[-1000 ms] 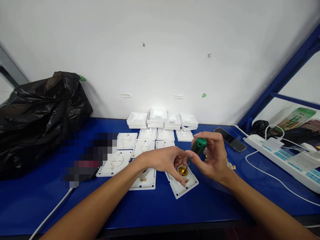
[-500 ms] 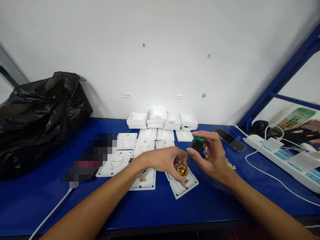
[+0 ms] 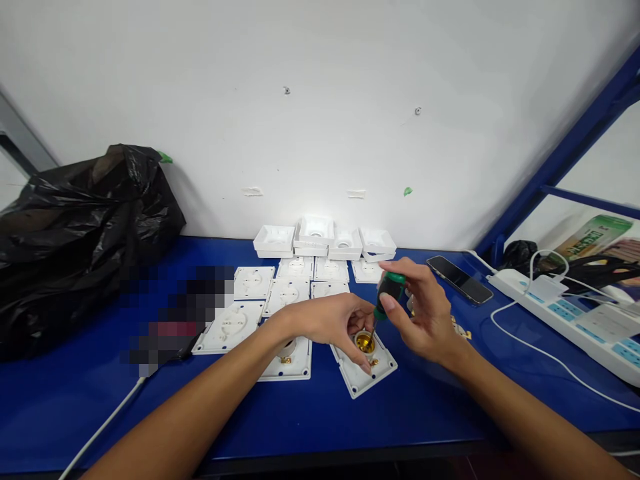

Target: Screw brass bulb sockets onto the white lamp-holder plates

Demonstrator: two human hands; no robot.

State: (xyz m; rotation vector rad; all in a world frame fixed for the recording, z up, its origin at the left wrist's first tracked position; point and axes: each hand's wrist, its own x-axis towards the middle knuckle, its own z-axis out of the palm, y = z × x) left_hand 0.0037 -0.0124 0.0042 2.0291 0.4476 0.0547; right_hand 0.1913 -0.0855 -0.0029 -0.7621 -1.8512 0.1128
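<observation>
In my right hand (image 3: 417, 310) is a screwdriver (image 3: 391, 293) with a green and black handle, tilted, its fingers and thumb round the handle. The shaft runs down into a lamp socket (image 3: 365, 343) with a brass-coloured inside. That socket sits on a square white base plate (image 3: 377, 373) lying turned on the table. My left hand (image 3: 343, 323) closes round the socket, thumb on the near side and fingers on the far side. The screwdriver's tip is hard to make out inside the socket. Another white plate with a socket (image 3: 295, 363) lies partly under my left forearm.
Several white base plates (image 3: 250, 283) lie behind my hands, with white square covers (image 3: 344, 245) by the wall. A phone (image 3: 460, 279) and a power strip (image 3: 565, 313) with white cables are on the right. A black plastic bag (image 3: 85, 233) fills the left of the blue table (image 3: 300, 427).
The screwdriver handle has turned slightly and stands a little more upright, as my right fingers have shifted on it. My left hand and the plate have stayed put.
</observation>
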